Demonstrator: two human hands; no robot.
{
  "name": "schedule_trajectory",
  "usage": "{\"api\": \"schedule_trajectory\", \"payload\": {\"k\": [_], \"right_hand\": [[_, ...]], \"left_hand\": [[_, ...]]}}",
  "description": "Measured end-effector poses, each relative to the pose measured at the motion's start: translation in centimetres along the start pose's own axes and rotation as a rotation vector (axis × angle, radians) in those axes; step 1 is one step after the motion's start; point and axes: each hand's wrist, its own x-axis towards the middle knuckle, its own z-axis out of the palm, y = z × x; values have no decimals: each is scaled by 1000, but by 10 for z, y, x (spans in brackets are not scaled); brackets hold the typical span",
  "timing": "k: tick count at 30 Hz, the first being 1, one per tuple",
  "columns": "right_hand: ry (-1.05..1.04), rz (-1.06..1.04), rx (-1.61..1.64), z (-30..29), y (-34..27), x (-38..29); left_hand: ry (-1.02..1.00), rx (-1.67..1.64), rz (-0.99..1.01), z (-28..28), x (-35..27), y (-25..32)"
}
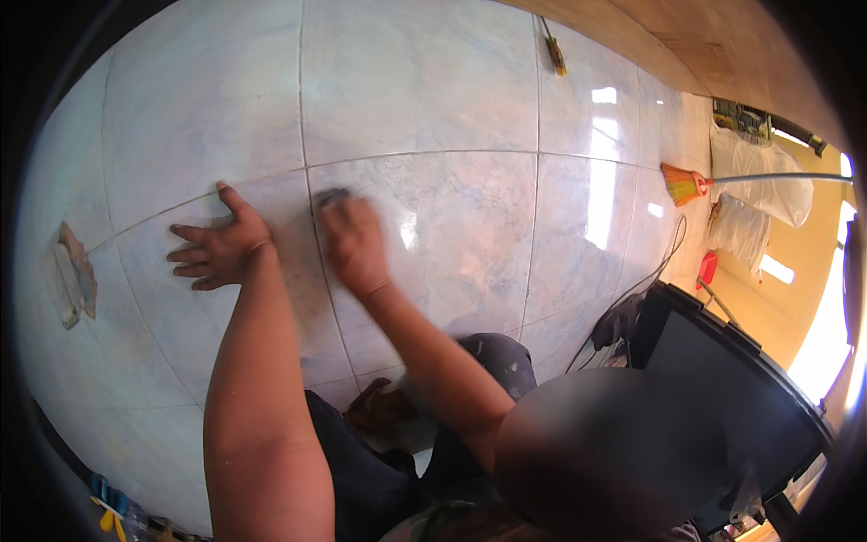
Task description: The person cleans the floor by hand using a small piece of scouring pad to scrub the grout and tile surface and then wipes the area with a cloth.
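Observation:
My left hand rests on the glossy, marbled floor tiles, its fingers spread and nothing in it. To its right, my right hand is blurred by motion. Its fingertips press a small dark grey object against the tile, close to a grout line. Blur and the fingers hide most of that object, so its kind is unclear. Part of a bare foot shows below, between my dark-clothed legs.
A screwdriver lies at the top near a wooden panel. At far left sits a torn brown scrap with a pale strip. A broom, white sacks, a cable and a black-framed screen occupy the right.

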Motion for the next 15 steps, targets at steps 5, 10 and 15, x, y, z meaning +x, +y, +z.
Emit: {"api": "schedule_trajectory", "payload": {"k": [5, 10, 15], "right_hand": [[-123, 19, -69, -48, 47, 25], [201, 163, -184, -36, 56, 48], [-122, -142, 35, -23, 16, 32]], "left_hand": [[-8, 29, -5, -3, 2, -10], [-12, -7, 6, -4, -1, -1], [-33, -12, -3, -6, 1, -3]]}}
